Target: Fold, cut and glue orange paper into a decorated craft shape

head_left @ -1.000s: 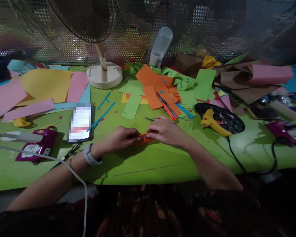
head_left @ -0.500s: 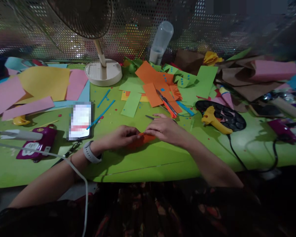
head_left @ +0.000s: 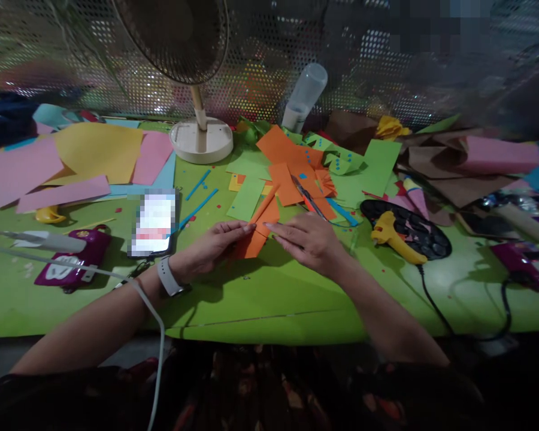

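Note:
My left hand (head_left: 215, 242) pinches a folded piece of orange paper (head_left: 254, 245) between thumb and fingers, just above the green table. The paper stands tilted, with a narrow folded strip along its upper left edge. At its right side is my right hand (head_left: 312, 245), with fingers drawn together and their tips at or touching the paper. What those fingers hold, if anything, cannot be made out. Scissors (head_left: 308, 196) with dark blades lie just beyond my right hand, on orange paper sheets (head_left: 285, 179). A light green paper piece (head_left: 247, 197) lies behind the folded paper.
A phone (head_left: 153, 224) lies left of my left hand, near a purple power strip (head_left: 76, 257) with a white cable crossing my left forearm. A fan (head_left: 202, 143) and a bottle (head_left: 308, 90) stand behind. On the right, a yellow glue gun (head_left: 395, 236) rests on a black tray (head_left: 438, 239).
The orange paper has been raised and turned, so its folded face now shows. My right fingers have drawn back slightly to the right. The whole view has shifted a little.

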`<state>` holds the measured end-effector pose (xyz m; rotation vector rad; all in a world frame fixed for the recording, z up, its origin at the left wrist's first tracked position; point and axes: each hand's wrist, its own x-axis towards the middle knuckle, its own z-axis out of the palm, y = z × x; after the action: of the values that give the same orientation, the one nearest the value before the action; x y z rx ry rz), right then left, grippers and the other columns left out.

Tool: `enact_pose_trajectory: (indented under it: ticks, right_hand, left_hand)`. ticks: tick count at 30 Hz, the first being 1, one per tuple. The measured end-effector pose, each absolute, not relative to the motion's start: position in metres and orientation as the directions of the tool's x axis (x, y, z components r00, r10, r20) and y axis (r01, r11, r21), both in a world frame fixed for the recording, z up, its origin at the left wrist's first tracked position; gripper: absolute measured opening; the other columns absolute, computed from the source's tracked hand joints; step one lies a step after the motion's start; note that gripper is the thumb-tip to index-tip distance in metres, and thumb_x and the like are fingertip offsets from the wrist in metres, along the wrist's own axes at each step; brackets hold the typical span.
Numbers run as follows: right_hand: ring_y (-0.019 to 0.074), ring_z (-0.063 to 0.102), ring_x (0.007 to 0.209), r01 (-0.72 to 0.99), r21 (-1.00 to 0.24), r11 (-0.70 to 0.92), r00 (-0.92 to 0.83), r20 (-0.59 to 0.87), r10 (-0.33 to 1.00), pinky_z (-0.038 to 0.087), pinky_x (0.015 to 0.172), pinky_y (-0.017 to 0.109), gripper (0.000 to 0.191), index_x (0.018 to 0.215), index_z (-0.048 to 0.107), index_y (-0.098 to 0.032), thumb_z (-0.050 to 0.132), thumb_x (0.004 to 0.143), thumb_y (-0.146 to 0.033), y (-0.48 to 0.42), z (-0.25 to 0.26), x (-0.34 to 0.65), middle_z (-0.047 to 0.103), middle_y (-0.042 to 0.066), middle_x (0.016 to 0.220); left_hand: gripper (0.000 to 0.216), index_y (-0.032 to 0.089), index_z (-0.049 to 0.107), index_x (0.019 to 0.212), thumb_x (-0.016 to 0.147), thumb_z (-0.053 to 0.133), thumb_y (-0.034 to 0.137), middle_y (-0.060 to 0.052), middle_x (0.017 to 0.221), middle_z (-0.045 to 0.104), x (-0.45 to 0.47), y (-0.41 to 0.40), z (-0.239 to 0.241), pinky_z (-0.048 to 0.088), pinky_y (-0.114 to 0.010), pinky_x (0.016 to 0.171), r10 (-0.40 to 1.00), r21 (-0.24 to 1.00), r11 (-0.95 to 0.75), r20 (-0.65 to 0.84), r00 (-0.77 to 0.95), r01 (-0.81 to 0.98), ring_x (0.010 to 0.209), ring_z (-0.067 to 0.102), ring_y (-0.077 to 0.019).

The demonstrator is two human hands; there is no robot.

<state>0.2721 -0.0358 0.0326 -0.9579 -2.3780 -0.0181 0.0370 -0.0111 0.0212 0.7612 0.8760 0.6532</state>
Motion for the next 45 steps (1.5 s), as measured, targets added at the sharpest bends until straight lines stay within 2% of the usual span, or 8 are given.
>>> enact_pose_trajectory:
  ticks: [3,6,11,13,17,24,33,45]
  right_hand:
    - [0.0164,0.063,0.078,0.565,-0.255,0.784,-0.598,0.529,0.603,0.046,0.068,0.031,0.031,0.122,0.067,-0.028,0.054,0.095,-0.019,-0.034,0.026,0.269,0.072,0.003,0.086]
    - [0.0161,0.064,0.079,0.503,-0.314,0.805,-0.602,0.541,0.587,0.048,0.070,0.031,0.030,0.118,0.069,-0.028,0.053,0.095,-0.018,-0.033,0.024,0.270,0.073,0.004,0.089]
    - [0.0165,0.065,0.080,0.486,-0.369,0.793,-0.591,0.530,0.608,0.050,0.072,0.032,0.026,0.111,0.073,-0.029,0.054,0.095,-0.020,-0.032,0.025,0.270,0.074,0.004,0.090]
    - [0.0167,0.066,0.079,0.498,-0.425,0.756,-0.546,0.524,0.654,0.051,0.072,0.033,0.021,0.107,0.074,-0.028,0.057,0.094,-0.025,-0.032,0.025,0.268,0.075,0.003,0.088]
    - [0.0163,0.069,0.080,0.472,-0.612,0.634,-0.389,0.501,0.773,0.055,0.073,0.031,0.017,0.100,0.075,-0.026,0.061,0.093,-0.030,-0.036,0.023,0.261,0.075,0.004,0.088]
    - [0.0181,0.069,0.089,0.361,-0.813,0.457,-0.216,0.404,0.889,0.056,0.083,0.035,0.012,0.091,0.075,-0.025,0.065,0.090,-0.029,-0.041,0.022,0.252,0.074,0.004,0.092]
    - [0.0152,0.068,0.079,0.271,-0.914,0.303,-0.172,0.263,0.949,0.055,0.074,0.030,0.011,0.090,0.072,-0.018,0.067,0.087,-0.027,-0.047,0.026,0.246,0.074,0.003,0.086]
    - [0.0152,0.067,0.080,0.298,-0.906,0.301,-0.172,0.259,0.950,0.054,0.076,0.031,0.008,0.089,0.069,-0.020,0.065,0.088,-0.026,-0.051,0.027,0.239,0.073,0.002,0.086]
  left_hand:
    - [0.014,0.018,0.075,0.081,0.072,0.082,0.026,0.000,0.083,0.075,0.038,-0.014,0.022,0.051,-0.013,0.064,0.749,0.791,0.581,-0.424,0.509,-0.194,0.072,0.066,-0.0070]
    - [0.015,0.017,0.076,0.083,0.073,0.082,0.025,-0.002,0.081,0.075,0.038,-0.016,0.020,0.050,-0.014,0.061,0.731,0.790,0.586,-0.421,0.537,-0.177,0.068,0.065,-0.0073]
    - [0.018,0.016,0.075,0.087,0.073,0.081,0.025,-0.003,0.081,0.073,0.036,-0.015,0.015,0.051,-0.016,0.064,0.729,0.814,0.560,-0.399,0.556,-0.150,0.068,0.064,-0.0079]
    - [0.018,0.015,0.075,0.086,0.074,0.080,0.028,-0.002,0.079,0.071,0.036,-0.015,0.012,0.050,-0.016,0.065,0.732,0.840,0.524,-0.360,0.578,-0.140,0.067,0.062,-0.0072]
    - [0.018,0.015,0.074,0.084,0.075,0.079,0.030,0.000,0.073,0.068,0.037,-0.016,0.008,0.049,-0.016,0.064,0.769,0.884,0.448,-0.303,0.563,-0.136,0.063,0.058,-0.0059]
    - [0.019,0.016,0.074,0.086,0.076,0.078,0.032,-0.002,0.083,0.072,0.038,-0.017,0.003,0.051,-0.021,0.072,0.773,0.902,0.413,-0.274,0.572,-0.126,0.072,0.063,-0.0094]
    - [0.016,0.016,0.072,0.084,0.076,0.078,0.029,-0.001,0.081,0.072,0.039,-0.020,0.003,0.051,-0.020,0.072,0.769,0.911,0.397,-0.262,0.583,-0.114,0.072,0.065,-0.0088]
    - [0.024,0.014,0.072,0.086,0.072,0.081,0.032,-0.005,0.081,0.074,0.043,-0.025,0.005,0.054,-0.026,0.073,0.766,0.926,0.373,-0.274,0.581,-0.055,0.073,0.068,-0.0128]
